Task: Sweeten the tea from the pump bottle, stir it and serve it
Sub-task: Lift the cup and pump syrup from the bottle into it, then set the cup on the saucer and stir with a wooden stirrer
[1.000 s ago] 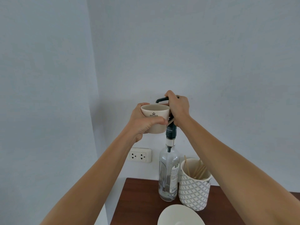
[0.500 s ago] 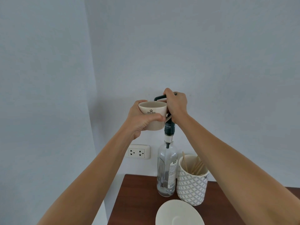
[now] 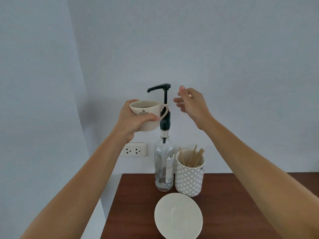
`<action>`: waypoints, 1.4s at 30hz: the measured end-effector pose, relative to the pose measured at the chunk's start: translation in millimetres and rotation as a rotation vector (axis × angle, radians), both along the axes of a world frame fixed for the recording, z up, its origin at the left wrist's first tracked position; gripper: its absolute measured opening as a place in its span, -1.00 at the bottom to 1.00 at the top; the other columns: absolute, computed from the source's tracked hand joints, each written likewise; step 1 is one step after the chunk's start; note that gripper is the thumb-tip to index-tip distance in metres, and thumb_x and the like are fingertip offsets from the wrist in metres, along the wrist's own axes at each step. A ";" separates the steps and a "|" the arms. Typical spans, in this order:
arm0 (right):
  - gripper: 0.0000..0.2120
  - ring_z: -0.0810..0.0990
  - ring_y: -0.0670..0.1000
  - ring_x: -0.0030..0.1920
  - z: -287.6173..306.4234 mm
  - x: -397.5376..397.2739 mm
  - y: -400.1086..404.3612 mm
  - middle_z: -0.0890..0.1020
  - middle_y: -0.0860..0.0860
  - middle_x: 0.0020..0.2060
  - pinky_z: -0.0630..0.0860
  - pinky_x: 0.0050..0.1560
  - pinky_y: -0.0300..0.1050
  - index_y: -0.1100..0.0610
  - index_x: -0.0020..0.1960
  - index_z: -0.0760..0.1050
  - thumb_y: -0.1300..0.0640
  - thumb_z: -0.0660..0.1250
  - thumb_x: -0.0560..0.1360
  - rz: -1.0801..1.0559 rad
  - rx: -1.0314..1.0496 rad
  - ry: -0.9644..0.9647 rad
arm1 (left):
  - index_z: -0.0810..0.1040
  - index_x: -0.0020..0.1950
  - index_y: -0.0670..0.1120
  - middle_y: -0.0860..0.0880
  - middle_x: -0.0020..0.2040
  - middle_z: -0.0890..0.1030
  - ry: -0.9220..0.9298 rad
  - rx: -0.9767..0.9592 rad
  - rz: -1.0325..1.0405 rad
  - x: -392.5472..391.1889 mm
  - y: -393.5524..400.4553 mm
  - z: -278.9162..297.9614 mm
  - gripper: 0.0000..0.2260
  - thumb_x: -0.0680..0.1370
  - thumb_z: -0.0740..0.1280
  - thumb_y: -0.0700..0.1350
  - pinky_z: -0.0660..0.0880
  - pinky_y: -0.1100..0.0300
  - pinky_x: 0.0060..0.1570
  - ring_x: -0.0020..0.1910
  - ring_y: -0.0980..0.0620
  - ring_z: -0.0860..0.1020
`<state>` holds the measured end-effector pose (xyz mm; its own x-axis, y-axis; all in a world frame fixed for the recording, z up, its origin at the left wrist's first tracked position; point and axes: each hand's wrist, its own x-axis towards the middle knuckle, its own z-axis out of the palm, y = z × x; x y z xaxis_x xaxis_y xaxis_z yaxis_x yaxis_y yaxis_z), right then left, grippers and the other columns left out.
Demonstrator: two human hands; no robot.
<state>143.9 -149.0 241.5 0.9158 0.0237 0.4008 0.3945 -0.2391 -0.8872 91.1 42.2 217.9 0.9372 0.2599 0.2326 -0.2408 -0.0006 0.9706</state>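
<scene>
Black and fully risen, the pump is standing free now: the right hand, pressing it a moment ago, is drifting away just beside it, fingers loose and holding nothing. Under the spout, the left hand is gripping the cup of tea. Sweetening seems done; a stick beside the bottle likely comes next.

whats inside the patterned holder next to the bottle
Thin wooden stir sticks stand in the patterned holder, leaning against its rim, upper ends poking out. Their lower ends and the holder's bottom are hidden by its wall, so nothing else inside can be confirmed.
</scene>
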 end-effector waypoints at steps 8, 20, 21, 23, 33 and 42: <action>-0.88 0.65 0.13 -0.05 -121.1 -5.2 -81.6 0.69 0.10 -0.17 0.38 -0.08 -0.17 0.24 -0.08 0.62 0.17 0.40 0.52 -0.207 -0.533 0.143 | 0.46 0.25 0.02 0.02 -0.01 0.63 -0.004 0.021 -0.038 -28.5 -7.0 -55.0 -0.11 -0.08 0.61 -0.11 0.56 0.07 -0.20 -0.06 0.04 0.60; -0.70 0.53 0.07 -0.28 -175.0 22.0 -72.3 0.54 0.05 -0.43 0.29 -0.39 -0.18 0.20 -0.38 0.51 0.12 0.51 0.44 -0.394 -0.421 0.214 | 0.49 0.22 0.14 0.17 0.03 0.67 0.053 0.144 -0.068 -68.8 -44.8 -200.1 -0.21 0.05 0.68 -0.12 0.59 0.25 -0.08 0.04 0.18 0.64; -0.72 0.53 0.05 -0.29 -175.6 20.9 -72.0 0.56 0.05 -0.43 0.28 -0.41 -0.23 0.20 -0.38 0.54 0.14 0.51 0.44 -0.409 -0.395 0.195 | 0.49 0.22 0.16 0.17 0.04 0.66 0.062 0.157 -0.059 -70.8 -47.4 -209.6 -0.21 0.05 0.69 -0.13 0.59 0.21 -0.04 0.05 0.18 0.64; -0.74 0.52 0.04 -0.33 -174.9 17.3 -72.4 0.62 0.14 -0.42 0.30 -0.42 -0.26 0.29 -0.34 0.60 0.15 0.51 0.43 -0.427 -0.357 0.155 | 0.47 0.22 0.19 0.18 0.06 0.66 0.071 0.188 -0.041 -74.4 -52.2 -225.7 -0.20 0.06 0.70 -0.11 0.59 0.14 0.05 0.08 0.17 0.64; -0.74 0.46 -0.19 -0.44 -131.4 -25.9 -72.9 0.55 -0.05 -0.45 0.32 -0.32 -0.44 0.28 -0.21 0.61 0.08 0.44 0.52 -0.391 -0.303 -0.195 | 0.44 0.27 0.21 0.26 0.17 0.61 0.046 0.325 -0.002 -89.7 -70.6 -256.3 -0.20 0.10 0.69 0.03 0.56 0.10 0.17 0.17 0.23 0.58; -0.80 0.49 -0.03 -0.47 -144.9 -113.5 -58.5 0.50 -0.04 -0.48 0.39 -0.42 -0.29 -0.03 -0.12 0.38 0.01 0.13 0.67 -0.155 -0.131 -0.466 | 0.39 0.30 0.20 0.29 0.22 0.55 0.050 0.389 0.004 -92.1 -75.8 -260.1 -0.20 0.12 0.63 0.16 0.39 -0.19 0.30 0.24 0.22 0.54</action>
